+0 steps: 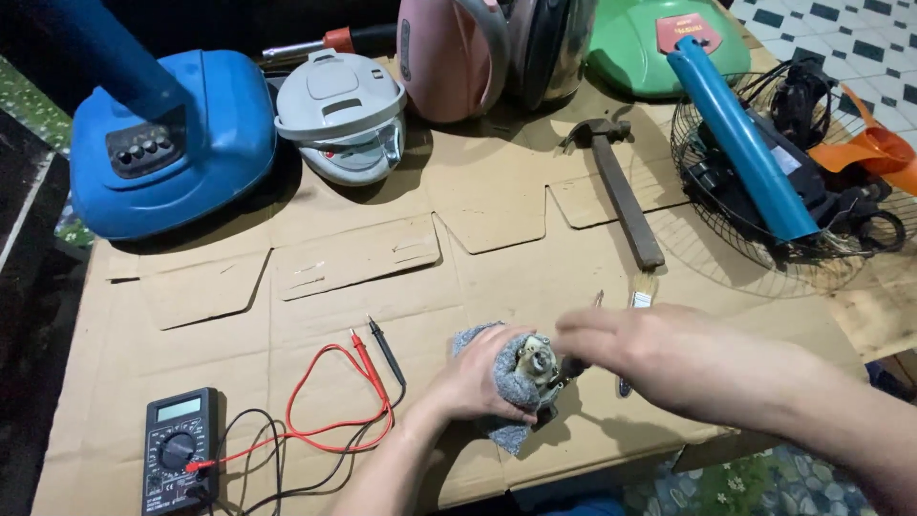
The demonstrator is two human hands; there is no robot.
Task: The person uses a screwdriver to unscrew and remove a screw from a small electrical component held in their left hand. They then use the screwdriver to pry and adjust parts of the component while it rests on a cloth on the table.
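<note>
- Low in the middle of the flattened brown cardboard sheet (497, 220) sits a small metal motor part (537, 365), bundled in a grey woollen cloth (511, 382).
- Left hand (478, 382) cups the cloth from the left, fingers curled close around it and the part inside.
- Right hand (650, 354) reaches in from the right, blurred; its fingers are drawn together at a dark slim tool (573, 367) whose tip touches the part.
- Just behind the right hand lie a small paintbrush (642, 296) and a thin metal rod (598, 299).
- Black digital multimeter (179, 449) lies at the near left, its red and black probe leads (368, 368) looping toward the left wrist.
- Farther back: a wooden-handled hammer (621, 191), a blue fan base (172, 143), a white rounded appliance lid (342, 115), a pink kettle (449, 53) and a wire fan guard (764, 162) at the right.
</note>
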